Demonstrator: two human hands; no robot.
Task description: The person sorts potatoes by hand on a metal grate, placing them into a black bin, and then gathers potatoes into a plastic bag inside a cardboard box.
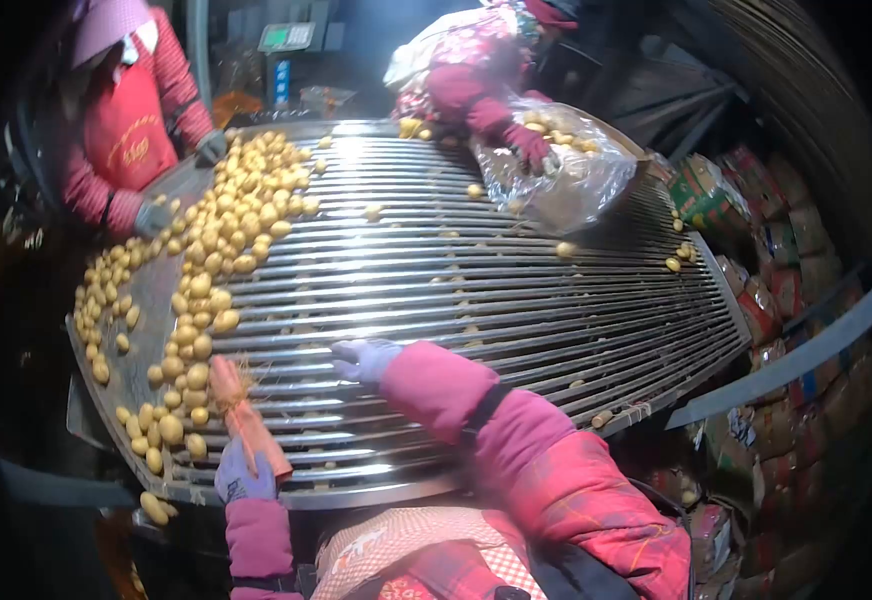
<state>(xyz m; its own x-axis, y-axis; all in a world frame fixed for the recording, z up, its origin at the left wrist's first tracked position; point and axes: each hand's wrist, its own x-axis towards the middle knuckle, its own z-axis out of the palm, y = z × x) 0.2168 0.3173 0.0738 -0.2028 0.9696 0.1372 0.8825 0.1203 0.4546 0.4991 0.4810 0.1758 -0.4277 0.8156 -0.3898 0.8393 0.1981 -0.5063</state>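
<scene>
My left hand, in a purple glove, is closed around the lower end of a pink-orange tool with frayed strands tied round its middle. The tool's upper end touches the edge of the potato pile on the left of the metal bar rack. My right hand, in a light purple glove, reaches over the middle of the bars with its fingers stretched out to the left. Nothing shows in it.
A person at the back left has gloved hands at the potatoes. Another person at the back holds a plastic-lined box of potatoes on the rack. Stacked cartons stand at the right.
</scene>
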